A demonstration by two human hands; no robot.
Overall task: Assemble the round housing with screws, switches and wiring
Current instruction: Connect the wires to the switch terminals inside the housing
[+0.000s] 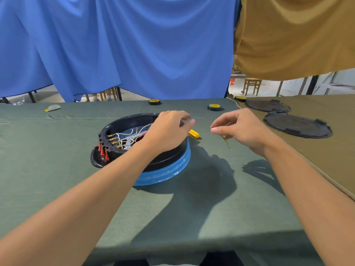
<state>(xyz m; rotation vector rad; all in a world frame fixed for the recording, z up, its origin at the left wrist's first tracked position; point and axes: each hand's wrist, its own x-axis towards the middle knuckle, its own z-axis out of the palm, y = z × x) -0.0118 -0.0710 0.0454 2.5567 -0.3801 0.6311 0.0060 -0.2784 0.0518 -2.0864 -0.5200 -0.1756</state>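
- The round housing [153, 150] sits on the green table cloth [57, 169]. It is black with a blue band at the bottom, and it is open on top.
- I think the job is partly done. Red switches [102, 151] are in at the housing's left edge, about three or four. White wires [132, 138] with gold ends lie loose inside, so wiring is left. I see no lid on it.
- The left hand [169, 131] rests on the housing's right rim, fingers curled. I cannot tell if it holds anything.
- The right hand [240, 129] hovers right of the housing, thumb and finger pinched. A thin green-yellow wire [225, 141] hangs below it; the pinch seems to hold it.
- One yellow tool handle [194, 133] pokes out just right of the housing.
- Two black round covers [297, 125] lie far right of the housing.
- Three tape rolls [214, 107] sit behind the housing.
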